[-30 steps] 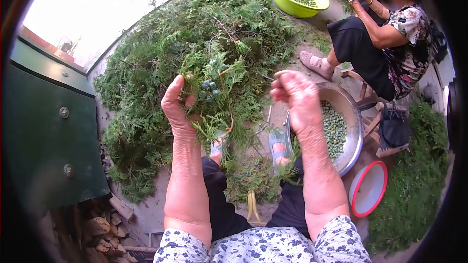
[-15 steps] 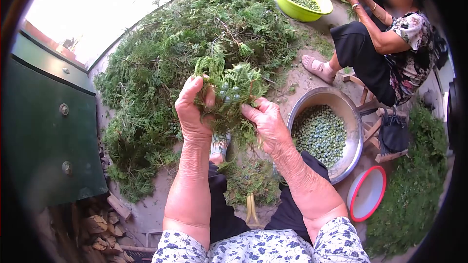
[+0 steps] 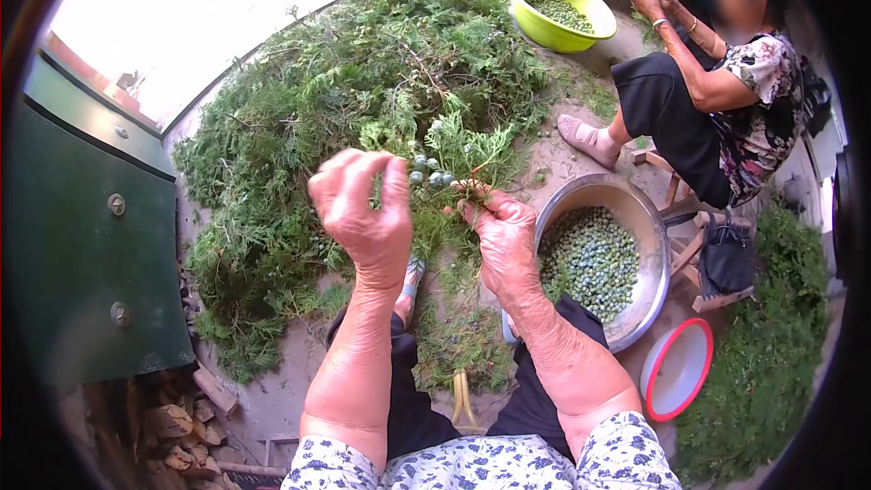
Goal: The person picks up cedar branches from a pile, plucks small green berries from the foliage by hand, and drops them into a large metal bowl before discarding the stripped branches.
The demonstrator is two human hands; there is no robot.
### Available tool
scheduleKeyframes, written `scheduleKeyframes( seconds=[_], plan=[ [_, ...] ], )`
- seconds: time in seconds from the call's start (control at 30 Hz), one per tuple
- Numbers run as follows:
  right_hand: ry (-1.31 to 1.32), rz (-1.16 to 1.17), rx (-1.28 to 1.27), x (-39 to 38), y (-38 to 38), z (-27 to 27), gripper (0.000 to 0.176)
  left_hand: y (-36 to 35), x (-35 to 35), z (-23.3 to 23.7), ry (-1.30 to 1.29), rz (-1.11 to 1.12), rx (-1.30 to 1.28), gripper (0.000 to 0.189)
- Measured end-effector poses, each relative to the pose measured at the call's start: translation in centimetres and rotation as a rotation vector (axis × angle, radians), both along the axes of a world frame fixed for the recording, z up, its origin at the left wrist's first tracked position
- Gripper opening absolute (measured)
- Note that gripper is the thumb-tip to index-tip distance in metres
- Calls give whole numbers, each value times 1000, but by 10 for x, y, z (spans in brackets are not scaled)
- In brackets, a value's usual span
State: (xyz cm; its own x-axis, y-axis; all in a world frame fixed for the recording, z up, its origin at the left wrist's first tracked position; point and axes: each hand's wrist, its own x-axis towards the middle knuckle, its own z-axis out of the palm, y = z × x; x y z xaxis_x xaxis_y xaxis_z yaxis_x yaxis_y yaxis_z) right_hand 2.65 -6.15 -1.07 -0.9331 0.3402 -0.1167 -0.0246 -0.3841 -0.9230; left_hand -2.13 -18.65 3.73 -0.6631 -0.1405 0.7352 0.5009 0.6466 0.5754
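Note:
My right hand (image 3: 504, 240) pinches the stem of a leafy evergreen sprig (image 3: 472, 147) between thumb and fingers. A cluster of round blue-green cones (image 3: 430, 172) hangs on the sprig's left side. Just left of it, my left hand (image 3: 361, 213) is raised with bent fingers and the thumb apart, slightly smeared by motion; nothing shows in it. A metal basin (image 3: 653, 218) stands to the right of my right hand, with many picked green cones (image 3: 592, 259) inside.
A heap of cut branches (image 3: 299, 118) spreads ahead and left. Another person (image 3: 689, 82) sits at upper right holding a sprig, near a lime-green basin (image 3: 544, 32) of cones. A red-rimmed bowl (image 3: 676, 370), a wooden stool (image 3: 689, 259) and more greenery (image 3: 762, 354) are on the right.
My left hand has come off the sprig and moved slightly down and left, its fingers now apart. The right hand still grips the sprig, and the cone cluster shows more plainly.

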Motion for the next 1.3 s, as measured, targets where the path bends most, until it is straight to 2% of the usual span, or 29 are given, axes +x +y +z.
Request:
scheduleKeyframes(
  seconds=[0.03,0.1,0.13,0.23,0.3,0.33,0.43,0.53,0.57,0.6,0.63,0.7,0.73,0.77,0.83,0.87,0.97,1.03,1.1,1.2,1.27,1.3],
  plan=[
    [11,-20,86,0,0,-1,18,2,3,-2,-32,-116,37,12],
    [68,-42,189,3,-1,6,13,13,10,0,-30,-212,-25,14],
    [124,-64,289,4,-2,11,9,17,11,0,-63,-233,-73,15],
    [88,-61,430,9,-5,20,10,21,12,-5,-149,-248,-131,16],
    [118,-86,492,7,-5,20,12,20,11,-16,-593,-485,508,16],
    [116,-82,507,7,-5,20,10,21,8,-21,-638,-550,700,13],
    [114,-75,539,5,-4,20,7,20,6,-16,-776,-637,849,10],
    [57,-33,548,3,-3,17,9,22,8,-11,-781,-676,961,14],
    [77,-22,590,2,-1,10,16,22,8,-12,-797,-670,1006,16],
    [98,-11,633,1,0,10,25,22,7,-11,-797,-670,1005,16],
    [99,-10,633,1,1,12,25,21,7,-11,-812,-648,999,16],
    [49,-155,670,2,3,21,36,19,6,-10,-842,-601,987,15],
    [138,-246,650,1,4,23,39,18,6,-11,-843,-600,988,15],
    [183,-303,634,0,5,31,30,17,6,-13,-846,-612,951,13],
    [191,-126,404,1,9,42,27,18,7,-14,-849,-628,915,12],
    [191,-128,404,1,8,44,27,19,8,-14,-828,-654,888,12],
    [181,-86,533,-2,4,47,23,20,12,-10,-805,-692,870,12],
    [200,-36,703,-5,5,49,20,18,13,-15,-771,-695,732,11],
    [230,-53,734,-6,5,48,18,18,15,-10,-769,-656,686,10],
    [172,-39,645,-5,7,45,17,16,16,-4,-803,-667,633,12],
    [-48,137,90,-3,14,54,16,15,12,-8,-906,-651,794,12],
    [143,18,-261,-9,27,50,13,15,9,-9,-906,-651,791,12]
  ],
)
